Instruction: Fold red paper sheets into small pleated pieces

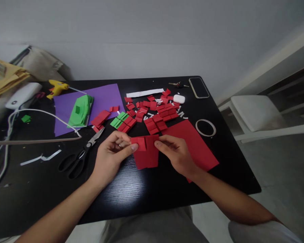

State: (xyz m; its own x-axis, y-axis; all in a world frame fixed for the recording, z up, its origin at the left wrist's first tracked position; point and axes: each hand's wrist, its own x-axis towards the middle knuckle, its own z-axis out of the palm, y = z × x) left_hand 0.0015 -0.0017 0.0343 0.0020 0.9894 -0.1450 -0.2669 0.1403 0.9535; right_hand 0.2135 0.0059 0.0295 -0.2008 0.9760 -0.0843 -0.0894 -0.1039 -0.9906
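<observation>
My left hand (113,152) pinches a small folded red paper piece (140,142) between thumb and fingers. It rests against the top of a larger red paper piece (148,156) lying on the black table (131,192). My right hand (176,152) grips that larger piece at its upper right edge, fingers closed on it. A big red paper sheet (199,148) lies under and to the right of my right hand. Several small folded red pieces (158,114) are scattered just beyond both hands.
Black scissors (81,155) lie left of my left hand. A purple sheet (101,101) with a green paper stack (81,109), a yellow glue gun (56,88), a tape ring (205,127), a phone (199,87), an earbud case (179,99) and white cables (35,113) are around. A white chair (255,114) stands right.
</observation>
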